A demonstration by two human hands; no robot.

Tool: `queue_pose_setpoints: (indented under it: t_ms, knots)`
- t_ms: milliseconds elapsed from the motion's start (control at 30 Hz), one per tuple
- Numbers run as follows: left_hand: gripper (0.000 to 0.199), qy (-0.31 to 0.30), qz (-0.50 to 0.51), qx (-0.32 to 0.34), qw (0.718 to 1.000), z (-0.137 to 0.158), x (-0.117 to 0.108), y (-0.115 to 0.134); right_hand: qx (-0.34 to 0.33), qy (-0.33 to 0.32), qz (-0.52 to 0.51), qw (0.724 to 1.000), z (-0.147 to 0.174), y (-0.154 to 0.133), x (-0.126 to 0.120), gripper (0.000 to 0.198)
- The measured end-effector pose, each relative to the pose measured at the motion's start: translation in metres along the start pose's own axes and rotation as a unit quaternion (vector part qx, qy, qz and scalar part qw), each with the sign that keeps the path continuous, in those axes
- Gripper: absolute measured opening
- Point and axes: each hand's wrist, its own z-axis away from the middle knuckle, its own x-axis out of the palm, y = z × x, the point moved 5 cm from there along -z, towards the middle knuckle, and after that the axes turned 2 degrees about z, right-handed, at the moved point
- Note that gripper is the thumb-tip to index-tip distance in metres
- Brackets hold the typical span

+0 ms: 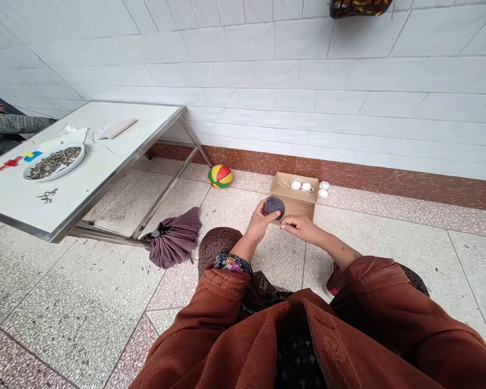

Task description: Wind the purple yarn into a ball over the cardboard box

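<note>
A ball of dark grey-purple yarn (275,206) rests in my left hand (260,222), whose fingers and thumb wrap round it. Close beside it on the right, my right hand (302,227) pinches at the ball's lower edge, with what looks like the yarn's loose strand between thumb and finger. Just beyond my hands, an open cardboard box (295,208) lies on the floor, partly hidden by them. White yarn balls (301,185) with loose strands lie in its far part. More white balls (323,189) sit against its right side.
A striped ball (220,176) lies by the wall. Left of my knee, a folded purple umbrella (174,237) touches the leg of a low white table (117,192). The table bears a plate (83,156) of seeds. Another person's sleeve (16,123) shows at far left.
</note>
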Motion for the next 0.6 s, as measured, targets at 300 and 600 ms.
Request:
queue_pose_setpoints:
  t_ms: [300, 600]
  knots:
    - [0.068, -0.166, -0.072, -0.121, 0.976, 0.015, 0.021, -0.028, 0.038, 0.145, -0.082, 0.985, -0.002, -0.007, -0.044, 0.032]
    - [0.076, -0.215, 0.013, -0.147, 0.965, 0.024, 0.034, -0.026, 0.056, 0.224, -0.010, 0.973, -0.001, 0.008, -0.041, 0.028]
